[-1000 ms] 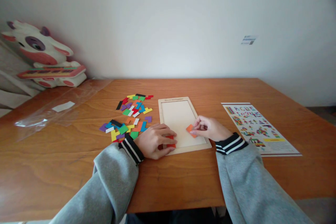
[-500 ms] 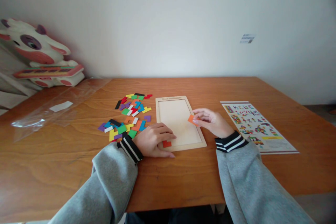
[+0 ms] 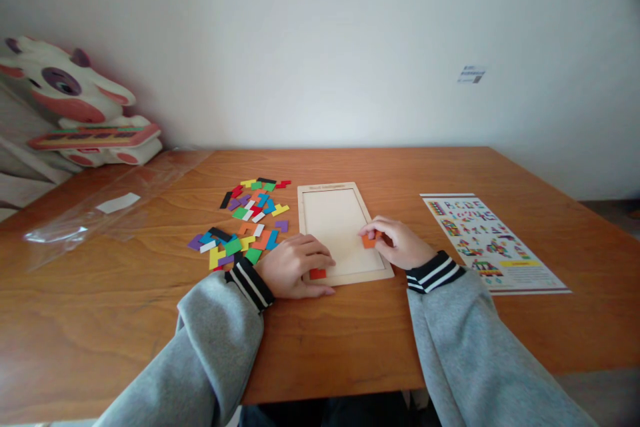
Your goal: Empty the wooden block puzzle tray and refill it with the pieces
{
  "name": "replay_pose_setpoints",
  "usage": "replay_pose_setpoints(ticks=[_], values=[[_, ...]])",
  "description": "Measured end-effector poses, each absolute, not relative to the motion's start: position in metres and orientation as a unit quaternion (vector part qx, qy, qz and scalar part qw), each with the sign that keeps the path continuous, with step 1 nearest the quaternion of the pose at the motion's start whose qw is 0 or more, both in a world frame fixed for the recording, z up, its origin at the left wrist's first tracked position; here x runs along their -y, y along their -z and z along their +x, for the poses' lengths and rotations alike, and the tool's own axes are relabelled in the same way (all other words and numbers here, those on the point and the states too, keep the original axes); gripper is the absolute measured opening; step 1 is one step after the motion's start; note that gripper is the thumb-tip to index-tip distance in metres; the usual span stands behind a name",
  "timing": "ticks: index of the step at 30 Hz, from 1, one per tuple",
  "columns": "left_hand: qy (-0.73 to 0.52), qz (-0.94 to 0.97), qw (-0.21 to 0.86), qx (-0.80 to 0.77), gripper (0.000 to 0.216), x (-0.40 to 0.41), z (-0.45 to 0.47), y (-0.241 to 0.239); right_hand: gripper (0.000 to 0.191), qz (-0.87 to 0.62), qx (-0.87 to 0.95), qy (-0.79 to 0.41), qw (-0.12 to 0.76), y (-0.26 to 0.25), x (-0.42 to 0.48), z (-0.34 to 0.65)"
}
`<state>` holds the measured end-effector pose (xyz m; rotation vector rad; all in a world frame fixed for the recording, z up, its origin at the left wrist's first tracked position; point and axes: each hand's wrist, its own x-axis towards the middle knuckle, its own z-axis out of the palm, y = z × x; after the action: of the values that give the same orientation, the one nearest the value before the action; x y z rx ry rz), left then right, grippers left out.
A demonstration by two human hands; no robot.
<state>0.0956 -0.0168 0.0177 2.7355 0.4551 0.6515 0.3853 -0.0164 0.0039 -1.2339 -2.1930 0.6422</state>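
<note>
A shallow wooden puzzle tray [image 3: 336, 227] lies on the table, its long side running away from me. My left hand [image 3: 297, 265] rests over its near left corner, fingers stretched out with thumb apart. Beside those fingers, a red-orange puzzle piece [image 3: 318, 273] lies inside the corner, partly covered by the hand. Over the tray's right side, my right hand [image 3: 400, 243] pinches an orange puzzle piece [image 3: 369, 241] between thumb and fingers. Whether that piece touches the tray floor I cannot tell.
Several coloured puzzle pieces [image 3: 233, 246] are spread left of the tray. A printed pattern sheet [image 3: 493, 243] lies to the right. Clear plastic wrapping [image 3: 75, 227] and a cow-shaped toy keyboard [image 3: 95, 137] are at the far left. A wall [image 3: 320, 47] stands behind the table.
My right hand has moved slightly nearer and down with the orange puzzle piece, over the tray's right part. The left hand has stayed in place.
</note>
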Motion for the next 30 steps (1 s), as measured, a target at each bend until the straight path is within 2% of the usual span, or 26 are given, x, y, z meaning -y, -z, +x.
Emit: replay_pose_setpoints(ticks=[3, 7, 11, 14, 16, 22, 30], values=[[-0.226, 0.949, 0.147, -0.162, 0.036, 0.017, 0.096, -0.018, 0.044, -0.470, 0.819, -0.198, 0.262, -0.003, 0.017, 0.381], [-0.224, 0.950, 0.147, -0.160, 0.035, 0.017, 0.097, -0.018, 0.031, -0.463, 0.835, -0.166, 0.246, -0.003, 0.020, 0.373], [-0.224, 0.950, 0.145, -0.160, 0.035, 0.016, 0.096, -0.018, 0.031, -0.459, 0.828, -0.180, 0.268, -0.003, 0.020, 0.373], [-0.222, 0.950, 0.146, -0.163, 0.036, 0.016, 0.096, -0.017, 0.022, -0.474, 0.815, -0.172, 0.287, -0.004, 0.019, 0.377], [-0.221, 0.950, 0.147, -0.163, 0.036, 0.017, 0.095, -0.016, 0.019, -0.485, 0.815, -0.168, 0.267, -0.005, 0.018, 0.380], [-0.225, 0.949, 0.148, -0.162, 0.035, 0.017, 0.095, -0.017, 0.034, -0.468, 0.832, -0.212, 0.208, -0.009, 0.019, 0.386], [-0.223, 0.950, 0.150, -0.162, 0.036, 0.017, 0.095, -0.018, 0.044, -0.437, 0.829, -0.280, 0.208, -0.010, 0.020, 0.390]])
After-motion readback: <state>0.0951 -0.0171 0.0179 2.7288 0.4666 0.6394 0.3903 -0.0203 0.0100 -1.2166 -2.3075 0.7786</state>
